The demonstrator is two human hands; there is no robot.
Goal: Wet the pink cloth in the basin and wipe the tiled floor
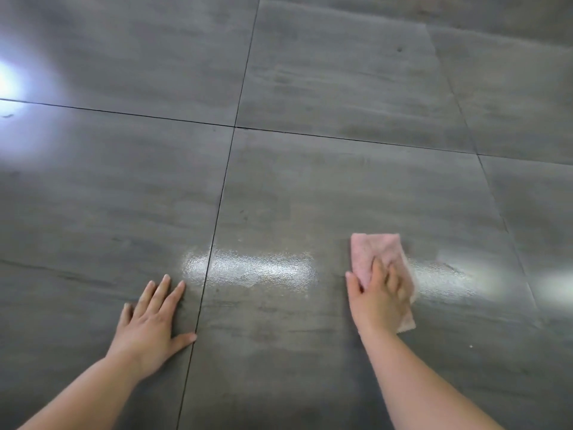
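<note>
The pink cloth [370, 252], folded into a rectangle, lies flat on the grey tiled floor [310, 187] at the lower right. My right hand [376, 301] presses down on its near half with straight fingers. My left hand [152, 327] rests flat on the floor at the lower left, fingers spread, just left of a dark grout line. A wet, shiny streak [251, 270] runs across the tile between the two hands and continues to the right of the cloth. The basin is not in view.
Large grey tiles with dark grout lines [223, 187] fill the whole view. A bright light reflection [9, 82] glares at the left edge. A small dark speck [400, 49] sits on a far tile.
</note>
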